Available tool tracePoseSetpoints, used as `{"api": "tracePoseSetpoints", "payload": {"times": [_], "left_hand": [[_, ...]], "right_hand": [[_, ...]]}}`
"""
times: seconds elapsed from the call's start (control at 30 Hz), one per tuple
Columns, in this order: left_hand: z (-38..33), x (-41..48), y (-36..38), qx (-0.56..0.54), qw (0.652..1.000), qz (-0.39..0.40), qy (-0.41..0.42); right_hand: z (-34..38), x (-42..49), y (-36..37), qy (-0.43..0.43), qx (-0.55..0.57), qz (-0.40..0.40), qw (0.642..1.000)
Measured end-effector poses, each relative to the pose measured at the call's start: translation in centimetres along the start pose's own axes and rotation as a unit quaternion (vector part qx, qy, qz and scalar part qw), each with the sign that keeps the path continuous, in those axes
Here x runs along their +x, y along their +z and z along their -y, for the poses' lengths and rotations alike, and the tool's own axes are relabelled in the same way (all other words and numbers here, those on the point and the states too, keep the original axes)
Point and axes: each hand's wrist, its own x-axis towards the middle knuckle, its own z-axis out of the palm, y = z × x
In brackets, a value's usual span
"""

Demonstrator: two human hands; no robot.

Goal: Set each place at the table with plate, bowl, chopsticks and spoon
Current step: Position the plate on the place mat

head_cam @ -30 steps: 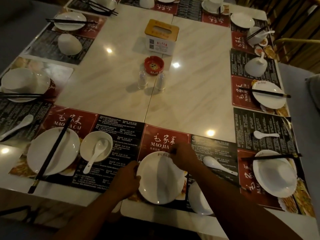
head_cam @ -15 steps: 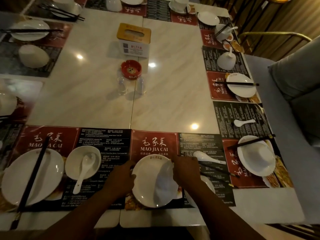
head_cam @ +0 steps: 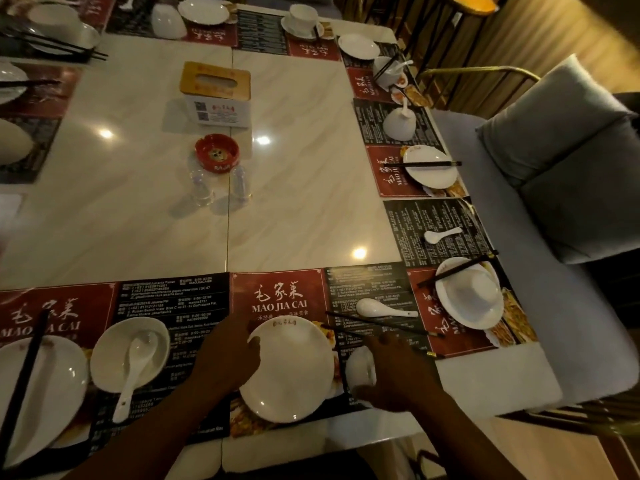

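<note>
Head view: the left hand [head_cam: 225, 358] lies against the near-left rim of the plate [head_cam: 287, 368], thumb on the edge. Whether its grip closes under the rim I cannot tell. The plate sits on the red-and-black placemat [head_cam: 277, 292], close to the near edge of the bench [head_cam: 294, 202]. Just right of it, the right hand [head_cam: 391, 372] has its grip curled round the white bowl [head_cam: 360, 370]. The chopsticks [head_cam: 381, 328] lie loose on the mat just beyond those fingers, with the spoon [head_cam: 384, 309] beyond them.

To my eye the bowl is very near the plate's rim, so a careless turn or lift could knock china on china. The knuckles could also roll the chopsticks out of line. A tug on the plate might drag the mat towards the edge.

The hand covers most of the bowl, so I cannot say which way up it is. The room is dim and the picture smeared.
</note>
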Motion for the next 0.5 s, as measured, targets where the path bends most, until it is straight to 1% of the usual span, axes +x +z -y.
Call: {"api": "tracePoseSetpoints", "payload": {"times": [0.17, 0.3, 0.4, 0.5], "left_hand": [[-3.8, 1.3, 2.0, -0.015, 0.999, 0.009, 0.050], [-6.6, 2.1, 3.5, -0.013, 0.997, 0.031, 0.070], [-8.1, 2.6, 4.5, -0.026, 0.996, 0.019, 0.080], [-9.3, 3.1, 5.1, -0.011, 0.996, 0.009, 0.084]], "right_hand": [[-0.6, -0.4, 2.7, -0.018, 0.005, -0.046, 0.999], [-1.1, 0.3, 3.3, -0.031, 0.020, -0.039, 0.999], [-1.7, 0.8, 2.7, -0.051, 0.036, -0.027, 0.998], [-3.2, 1.1, 1.3, -0.075, 0.089, -0.020, 0.993]]}}
